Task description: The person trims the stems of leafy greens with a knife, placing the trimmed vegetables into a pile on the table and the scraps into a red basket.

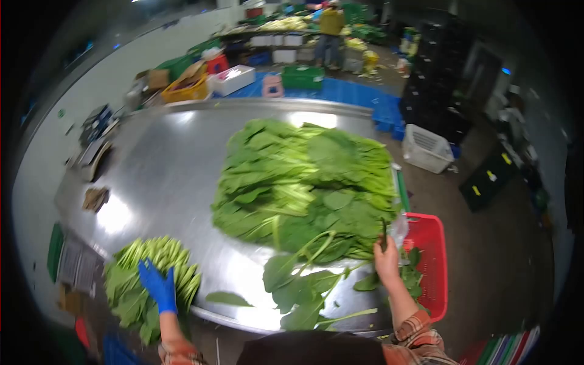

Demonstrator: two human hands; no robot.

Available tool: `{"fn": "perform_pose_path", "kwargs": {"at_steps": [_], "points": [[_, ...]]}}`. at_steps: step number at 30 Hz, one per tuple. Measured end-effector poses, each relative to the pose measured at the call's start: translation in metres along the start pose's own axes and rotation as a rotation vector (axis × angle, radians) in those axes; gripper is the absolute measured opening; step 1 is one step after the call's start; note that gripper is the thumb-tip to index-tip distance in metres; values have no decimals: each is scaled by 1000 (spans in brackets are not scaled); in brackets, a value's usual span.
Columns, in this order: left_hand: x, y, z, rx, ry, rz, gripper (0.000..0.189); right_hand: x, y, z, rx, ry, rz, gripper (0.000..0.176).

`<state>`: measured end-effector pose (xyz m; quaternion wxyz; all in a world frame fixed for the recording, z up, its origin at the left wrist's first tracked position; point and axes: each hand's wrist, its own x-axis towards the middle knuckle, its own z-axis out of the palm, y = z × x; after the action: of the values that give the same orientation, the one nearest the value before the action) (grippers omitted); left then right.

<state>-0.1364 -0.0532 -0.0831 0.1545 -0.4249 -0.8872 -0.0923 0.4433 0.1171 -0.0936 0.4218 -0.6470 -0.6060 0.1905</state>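
My left hand [159, 288], in a blue glove, lies with fingers apart on a pile of leafy greens [159, 252] at the table's near left corner. The pile's pale stems point away from me and its leaves hang toward me. My bare right hand [388, 261] is closed around a dark, narrow, upright thing [384, 234], whose kind I cannot tell. It is at the near right edge of a broad heap of leafy greens [340, 210]. Loose leafy stalks [307, 292] and a single leaf [228, 298] lie on the metal between my hands.
The steel table [164, 164] has a raised far edge. A red basket [437, 267] with leaves inside stands by its right side. A brown crumpled thing [95, 199] lies at the left edge. Beyond are a white crate [427, 149], a green crate [303, 77] and a person [330, 33].
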Motion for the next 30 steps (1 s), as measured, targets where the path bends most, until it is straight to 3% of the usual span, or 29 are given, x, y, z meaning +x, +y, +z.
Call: {"fn": "perform_pose_path", "kwargs": {"at_steps": [1,5,6,7,8,9,10,11,13,15,19,23,26,29,30], "points": [[-4,14,0,-72,182,79,73,7,8,1,65,62,-27,24],[-74,105,26,-463,-353,82,64,65,5,-9,-5,152,-87,30],[-111,115,75,-446,-327,172,67,83,16,-9,-66,178,-86,34],[-134,144,71,-231,-460,303,75,101,23,-9,-125,205,-85,37],[-155,161,73,-386,-405,459,79,118,32,-7,-152,207,-61,40],[-162,182,55,-712,-608,497,78,132,35,-8,-179,206,-37,43],[-172,201,42,-978,-638,579,62,141,30,-12,-222,136,43,41],[-167,219,9,-1032,-880,564,45,148,36,-13,-225,92,-5,40],[-153,236,-8,-797,-703,883,28,164,54,-7,-224,0,-102,37],[-130,255,-47,-954,-253,905,26,150,27,-21,-175,59,-231,32],[-98,277,-88,-829,90,1012,29,89,-42,-64,-191,-2,-438,25],[-91,311,-154,-909,197,1051,39,20,-97,-102,-104,-122,-589,24],[-88,323,-199,-948,291,845,35,-6,-109,-119,134,-185,-580,26],[-125,350,-206,-1041,-5,1178,31,-24,-105,-121,227,-239,-595,26],[-139,361,-200,-978,50,1181,34,-34,-109,-123,255,-278,-565,25]]}}
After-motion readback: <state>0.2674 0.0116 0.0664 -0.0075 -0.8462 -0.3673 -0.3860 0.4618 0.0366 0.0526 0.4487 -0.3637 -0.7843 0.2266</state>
